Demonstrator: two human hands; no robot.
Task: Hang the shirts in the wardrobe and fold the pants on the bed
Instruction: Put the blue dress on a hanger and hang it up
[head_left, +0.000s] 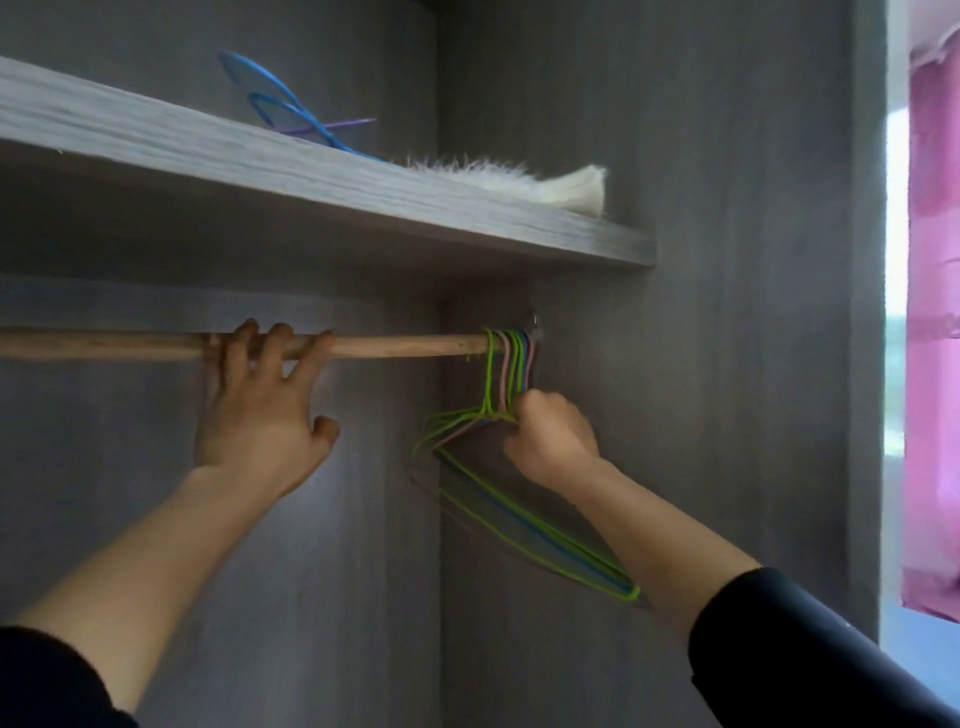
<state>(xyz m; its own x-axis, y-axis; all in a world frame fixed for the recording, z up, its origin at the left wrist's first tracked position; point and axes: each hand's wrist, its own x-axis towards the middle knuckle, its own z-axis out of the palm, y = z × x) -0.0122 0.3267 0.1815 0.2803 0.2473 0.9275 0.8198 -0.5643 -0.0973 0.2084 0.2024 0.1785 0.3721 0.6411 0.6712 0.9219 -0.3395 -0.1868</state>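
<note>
Hardly started, nothing hung yet. Hooked left grip (260, 415) over rail (405, 345); pinched far-right hangers (489, 379) with right grip (553, 439).

I log two arms on my feed.

1. The left sleeve (47, 680) is black, matt fabric. Its cuff edge is rounded and ends well short of the wrist.
2. The right sleeve (810, 654) is black and smoother, with a faint sheen. One crease line runs across it near the cuff.
3. The left forearm (130, 545) and right forearm (665, 525) are bare from cuff to wrist.
4. The left hand (260, 415) and right hand (556, 441) are bare.

I cannot read nails or fabric weave, as the picture is too soft.
</note>
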